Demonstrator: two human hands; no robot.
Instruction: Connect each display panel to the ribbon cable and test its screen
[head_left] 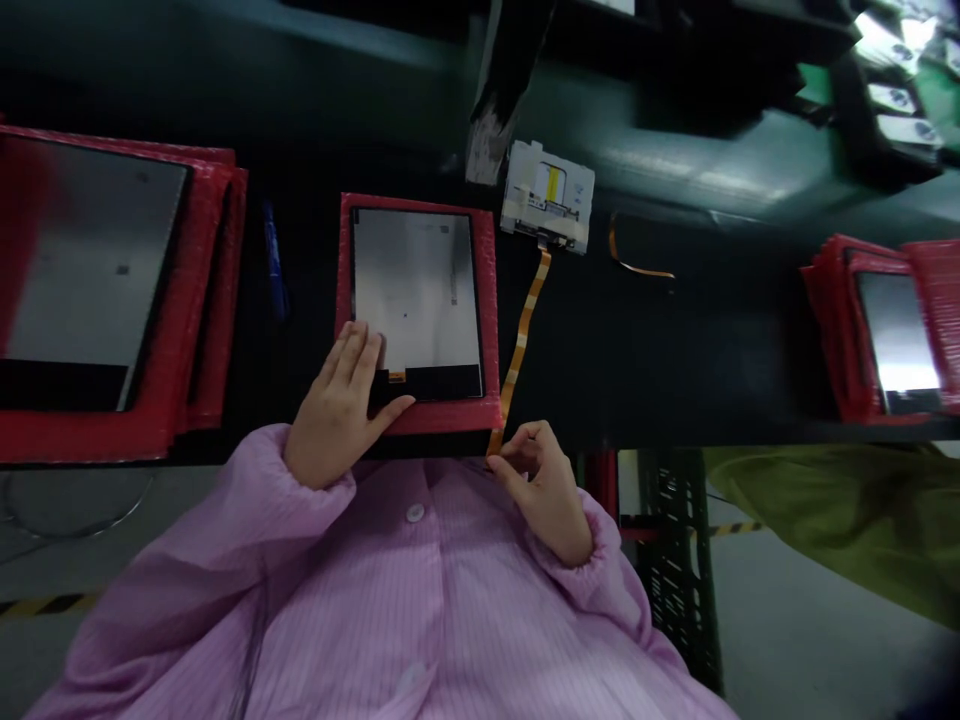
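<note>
My left hand (341, 395) lies with fingers stretched over the lower left corner of a display panel (416, 290). That panel, silvery with a black lower strip and a small orange connector tab (397, 377), rests on a red foam sheet (490, 320) in front of me. At the table's front edge my right hand (541, 480) pinches the near end of an orange ribbon cable (519, 350) between thumb and forefinger. The cable runs up to a white, box-like device (551, 195) with a yellow stripe, at the panel's upper right.
Red foam sheets (195, 330) with a larger panel (82, 260) are stacked at left, beside a blue pen (274, 262). A loose thin orange strip (637, 268) lies right of the device. Another foam stack (829, 330) holds a panel (898, 330) at far right. A dark post (499, 95) rises behind.
</note>
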